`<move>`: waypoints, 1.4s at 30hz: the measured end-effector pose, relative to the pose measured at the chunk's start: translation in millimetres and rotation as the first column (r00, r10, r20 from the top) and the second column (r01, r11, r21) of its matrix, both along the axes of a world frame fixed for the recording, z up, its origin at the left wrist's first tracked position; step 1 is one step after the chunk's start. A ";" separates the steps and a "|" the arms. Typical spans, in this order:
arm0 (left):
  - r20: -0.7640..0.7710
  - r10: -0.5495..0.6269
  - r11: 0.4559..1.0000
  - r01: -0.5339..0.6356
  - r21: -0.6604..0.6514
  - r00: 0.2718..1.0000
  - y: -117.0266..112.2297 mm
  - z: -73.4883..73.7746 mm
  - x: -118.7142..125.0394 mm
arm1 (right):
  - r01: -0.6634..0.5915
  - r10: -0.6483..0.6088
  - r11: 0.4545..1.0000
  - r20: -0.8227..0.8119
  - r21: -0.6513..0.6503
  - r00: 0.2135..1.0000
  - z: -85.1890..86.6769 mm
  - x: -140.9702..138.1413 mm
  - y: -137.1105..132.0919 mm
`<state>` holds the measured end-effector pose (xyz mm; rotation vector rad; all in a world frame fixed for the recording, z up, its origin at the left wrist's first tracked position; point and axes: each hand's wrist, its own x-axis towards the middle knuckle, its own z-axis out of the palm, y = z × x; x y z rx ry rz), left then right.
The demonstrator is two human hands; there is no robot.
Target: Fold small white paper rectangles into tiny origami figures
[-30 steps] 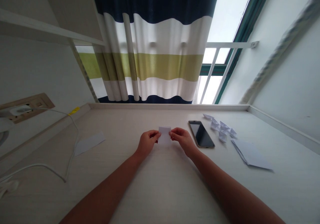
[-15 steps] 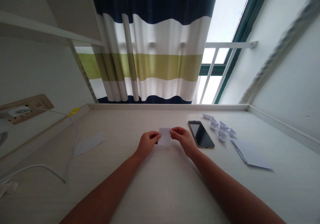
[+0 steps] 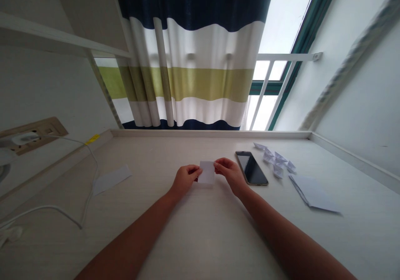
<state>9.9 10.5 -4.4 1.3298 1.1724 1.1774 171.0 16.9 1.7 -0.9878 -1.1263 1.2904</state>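
Observation:
A small white piece of paper (image 3: 206, 173) is held up between my two hands, just over the pale tabletop. My left hand (image 3: 186, 177) pinches its left edge between thumb and fingers. At the upper right corner, my right hand (image 3: 228, 172) grips the sheet with thumb and forefinger. Whether the paper is folded I cannot tell. Right of my right hand lies a dark-screened smartphone (image 3: 251, 168). Beyond it sit several small folded white paper pieces (image 3: 275, 158) in a cluster.
A stack of white paper (image 3: 315, 193) lies at the right. On the left, a loose white paper strip (image 3: 112, 179) rests beside a white cable (image 3: 94, 176) running to a wall socket (image 3: 46, 131). A raised ledge (image 3: 212, 133) borders the table (image 3: 200, 238) below the striped curtain (image 3: 193, 80).
The paper and both hands look almost the same. The whole view has shifted very slightly; both hands keep their hold on the paper.

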 end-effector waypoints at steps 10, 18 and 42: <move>0.011 -0.006 1.000 0.006 -0.013 1.000 1.3 -1.8 -1.1 | 0.009 -0.009 1.000 -0.026 -0.006 1.000 -4.9 -0.4 2.4; 0.131 0.063 0.998 -0.061 -0.025 0.989 4.1 -0.9 -4.1 | -0.116 0.120 0.986 0.024 -0.117 0.993 -2.9 -4.9 -1.7; 0.225 -0.071 0.997 0.060 0.054 0.972 -3.9 7.0 -4.7 | -0.126 0.124 0.992 -0.092 -0.010 0.988 -0.2 -3.6 -4.9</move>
